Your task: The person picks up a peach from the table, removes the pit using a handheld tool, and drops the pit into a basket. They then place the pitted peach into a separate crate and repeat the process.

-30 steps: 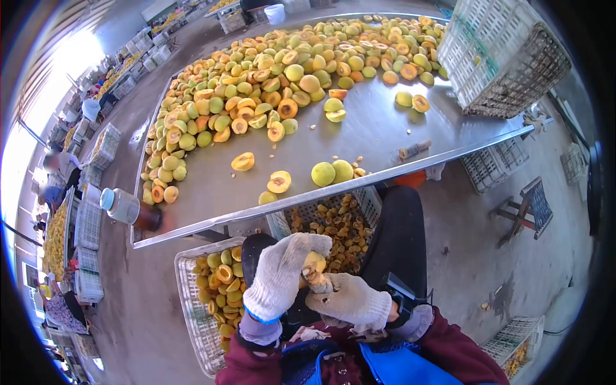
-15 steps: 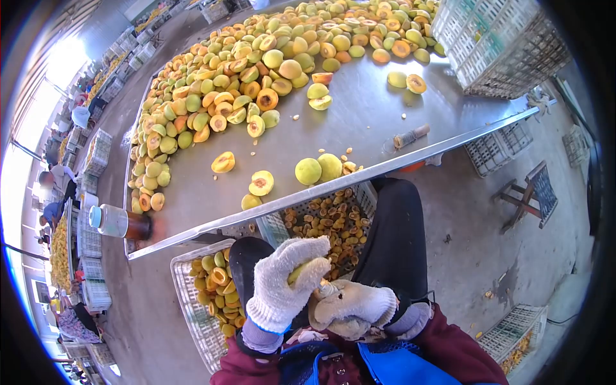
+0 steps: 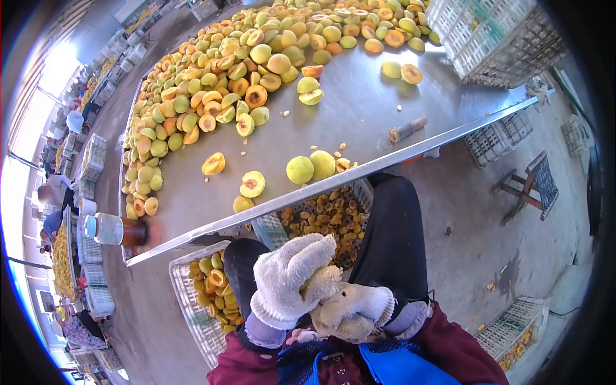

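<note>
Just closed L hand (image 3: 292, 273) over fruit piece (image 3: 312, 280) at 6 o'clock, now mostly hidden; pressing against curled R hand (image 3: 356, 309), can't tell if holding anything; prob. mid-handling, w/ more cut fruit (image 3: 255, 96) at 11 o'clock

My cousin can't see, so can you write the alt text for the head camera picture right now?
A person's gloved left hand and gloved right hand meet, the left around what looks like a fruit piece. Ahead, a metal table bears a big pile of yellow-green fruit, many halved; two crates of fruit pieces sit lower down.
</note>
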{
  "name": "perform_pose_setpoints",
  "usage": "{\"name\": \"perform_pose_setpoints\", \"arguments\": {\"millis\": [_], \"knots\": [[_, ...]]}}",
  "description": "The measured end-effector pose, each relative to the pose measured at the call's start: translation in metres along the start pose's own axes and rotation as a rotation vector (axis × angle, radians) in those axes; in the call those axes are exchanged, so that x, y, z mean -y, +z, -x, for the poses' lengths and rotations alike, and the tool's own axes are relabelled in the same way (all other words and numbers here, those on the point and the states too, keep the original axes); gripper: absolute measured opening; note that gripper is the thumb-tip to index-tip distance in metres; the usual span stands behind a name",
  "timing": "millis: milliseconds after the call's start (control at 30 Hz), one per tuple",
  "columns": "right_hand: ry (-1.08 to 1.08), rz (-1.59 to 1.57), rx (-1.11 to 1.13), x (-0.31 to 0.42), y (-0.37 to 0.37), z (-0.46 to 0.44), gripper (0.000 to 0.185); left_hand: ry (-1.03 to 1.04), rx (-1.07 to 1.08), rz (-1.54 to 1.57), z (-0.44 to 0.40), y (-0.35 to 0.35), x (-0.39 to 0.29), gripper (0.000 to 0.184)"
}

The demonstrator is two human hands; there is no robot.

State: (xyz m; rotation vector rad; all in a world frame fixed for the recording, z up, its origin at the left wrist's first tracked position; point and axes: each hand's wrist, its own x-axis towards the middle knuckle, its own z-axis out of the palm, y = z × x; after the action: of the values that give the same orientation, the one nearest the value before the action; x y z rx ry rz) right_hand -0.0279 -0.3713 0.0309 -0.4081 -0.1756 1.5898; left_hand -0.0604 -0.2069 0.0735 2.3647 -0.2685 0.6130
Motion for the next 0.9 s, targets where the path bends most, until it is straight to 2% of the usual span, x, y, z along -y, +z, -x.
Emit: {"name": "perform_pose_setpoints", "arguments": {"millis": [67,133,200,233,267,333,367,400,433,467,533,567,600,633,667,700,767,833,900], "knots": [[0.000,-0.037,0.037,-0.003,-0.002,-0.001,0.017,-0.094,-0.028,0.304,0.007,0.008,0.011,0.037],[0.000,-0.068,0.081,-0.007,-0.007,-0.005,0.018,-0.037,-0.073,0.319,0.015,0.012,0.013,0.031],[0.001,-0.082,0.228,-0.013,-0.015,-0.008,0.021,-0.347,-0.118,0.810,0.022,0.015,-0.001,0.035],[0.004,-0.084,0.228,-0.013,-0.014,-0.007,0.021,-0.608,-0.199,1.087,0.021,0.019,-0.015,0.047],[0.060,-0.048,0.145,-0.010,-0.013,-0.006,0.022,-0.605,-0.203,1.087,0.018,0.018,-0.015,0.047],[0.120,-0.007,0.065,-0.001,-0.007,-0.006,0.023,-1.052,-0.265,1.473,0.010,0.015,-0.011,0.052],[0.082,0.081,0.121,0.006,0.001,-0.005,0.026,-1.103,-0.320,1.848,0.016,0.018,0.002,0.054],[0.046,0.170,0.181,0.009,0.004,-0.006,0.030,-1.179,-0.431,1.574,0.018,0.019,0.005,0.053],[-0.059,0.148,0.174,0.005,0.001,-0.008,0.027,-1.158,-0.508,1.468,0.020,0.013,0.008,0.053],[-0.062,0.153,0.180,0.004,-0.003,-0.011,0.027,-1.136,-0.575,1.363,0.025,0.004,0.012,0.053],[-0.218,0.152,-0.166,0.003,-0.008,-0.013,0.023,-0.993,-0.671,1.062,0.051,-0.029,0.032,0.049],[-0.170,0.085,-0.281,0.009,-0.003,-0.011,0.018,-0.967,-0.615,0.637,0.066,-0.045,0.048,0.044],[-0.172,0.087,-0.273,0.015,-0.004,-0.011,0.018,-0.915,-0.549,0.220,0.077,-0.058,0.065,0.040],[-0.057,0.084,-0.268,0.020,-0.005,-0.011,0.016,-0.911,-0.551,0.213,0.080,-0.071,0.081,0.040],[0.057,0.082,-0.262,0.024,-0.005,-0.012,0.014,-0.665,-0.281,-0.342,0.082,-0.082,0.095,0.036],[0.084,0.100,-0.321,0.021,-0.001,-0.014,0.014,-0.378,0.004,-0.866,0.080,-0.088,0.104,0.036],[0.058,0.181,-0.370,0.018,0.001,-0.019,0.015,-0.831,-0.255,-0.140,0.038,-0.060,0.109,0.043],[0.061,0.269,-0.426,0.018,-0.003,-0.019,0.017,-0.618,-0.230,-0.365,0.006,-0.033,0.143,0.053],[0.053,0.270,-0.421,0.017,-0.006,-0.017,0.015,-0.586,-0.102,-0.600,-0.020,-0.008,0.167,0.057]]}}
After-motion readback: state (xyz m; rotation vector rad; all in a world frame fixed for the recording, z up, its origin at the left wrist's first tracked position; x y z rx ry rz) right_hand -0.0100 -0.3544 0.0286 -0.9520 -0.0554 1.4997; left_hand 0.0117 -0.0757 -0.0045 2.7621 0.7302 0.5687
